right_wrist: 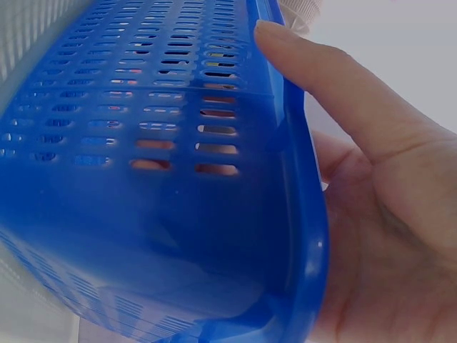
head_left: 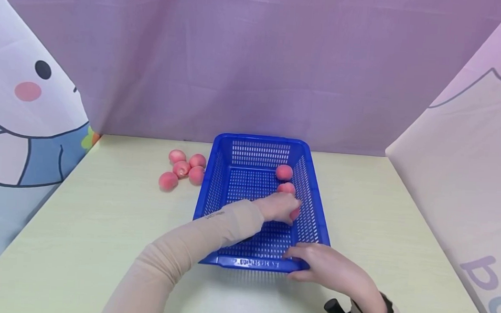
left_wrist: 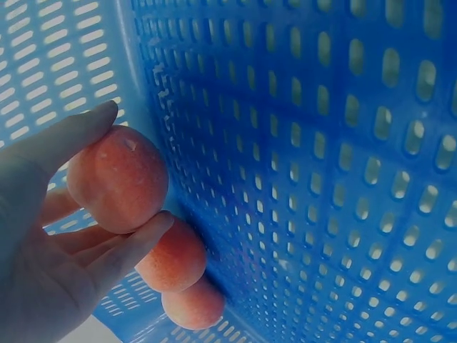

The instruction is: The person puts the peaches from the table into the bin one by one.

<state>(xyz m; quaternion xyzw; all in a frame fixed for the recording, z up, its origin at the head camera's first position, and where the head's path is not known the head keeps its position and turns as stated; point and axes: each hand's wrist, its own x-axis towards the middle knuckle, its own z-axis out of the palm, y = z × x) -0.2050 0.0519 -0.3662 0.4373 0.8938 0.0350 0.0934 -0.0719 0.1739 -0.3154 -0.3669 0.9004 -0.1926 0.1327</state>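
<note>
Red-pink, softly matte skin: held peach [left_wrist: 118, 179] is inside the basket [head_left: 261, 263], at about 3 o'clock from its middle in the head view, close to the long wall. Left hand [head_left: 278, 208]: thumb and fingers pinch the fruit from either side. Two loose peaches [head_left: 284, 172] sit in the basket at 1 to 2 o'clock, along the same wall. Judged step: adding to that row. Advised: lower until the base takes the weight, then part the fingers gently, so the neighbour is not nudged nor the skin bruised. Right hand [head_left: 329, 269] grips the basket's corner at 5 o'clock, thumb outside; a firm hold there should stop sliding. Five more peaches [head_left: 168, 181] lie on the desk [head_left: 78, 222] at 10 o'clock, just beside the basket. Unclear: left hand covers most of the held fruit in the head view; cannot tell whether it bears on the basket floor. Left sleeve [head_left: 211, 230] hides part of the near-left wall; right wrist view gives only broken shapes through the slots.
</note>
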